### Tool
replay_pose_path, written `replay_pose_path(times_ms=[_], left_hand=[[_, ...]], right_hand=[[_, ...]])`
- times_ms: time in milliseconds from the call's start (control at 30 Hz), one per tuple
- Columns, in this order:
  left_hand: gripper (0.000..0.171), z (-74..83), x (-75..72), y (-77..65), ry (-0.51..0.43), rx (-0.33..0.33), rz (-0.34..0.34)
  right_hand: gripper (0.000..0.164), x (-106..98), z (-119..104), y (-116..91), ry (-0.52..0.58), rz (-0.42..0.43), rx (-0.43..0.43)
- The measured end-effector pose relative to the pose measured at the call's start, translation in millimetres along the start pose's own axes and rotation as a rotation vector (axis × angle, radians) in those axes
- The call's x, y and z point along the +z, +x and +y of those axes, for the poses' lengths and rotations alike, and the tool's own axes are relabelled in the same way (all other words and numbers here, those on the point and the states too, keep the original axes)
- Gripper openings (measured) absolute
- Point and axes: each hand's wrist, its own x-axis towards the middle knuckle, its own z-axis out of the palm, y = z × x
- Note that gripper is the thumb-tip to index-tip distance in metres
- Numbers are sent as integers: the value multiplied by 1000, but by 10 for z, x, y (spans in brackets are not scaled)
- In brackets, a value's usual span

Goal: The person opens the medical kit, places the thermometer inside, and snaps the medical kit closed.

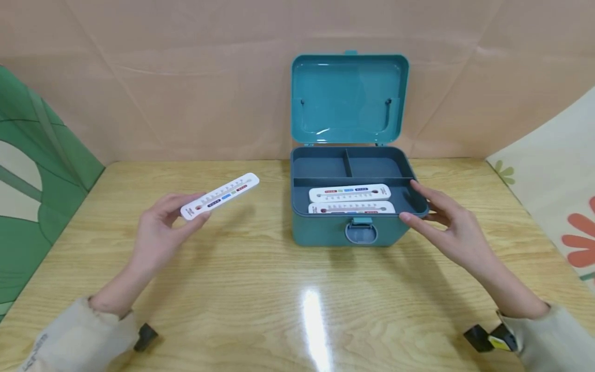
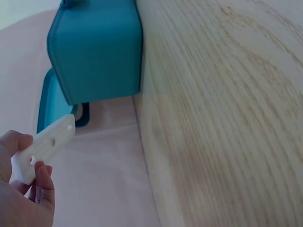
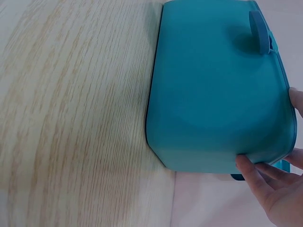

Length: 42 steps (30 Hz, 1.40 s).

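Partly covered, held thermometer (image 1: 220, 196); another (image 1: 351, 207), cropped by box rim (image 1: 321, 214)

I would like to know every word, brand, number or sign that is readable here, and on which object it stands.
No text is clear enough to quote.
Thermometer in the left hand: scale marks and coloured labels, too small to read.
Upper thermometer and lower thermometer in the teal box: similar printing, too small to read.
Left sleeve: dark lettering, too blurred to read.
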Motion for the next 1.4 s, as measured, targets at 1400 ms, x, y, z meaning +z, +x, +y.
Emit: replay_pose_path(times_ms=[1400], left_hand=[[34, 278, 97, 118, -172, 124, 32]], right_hand=[[66, -6, 9, 0, 4, -18, 0]])
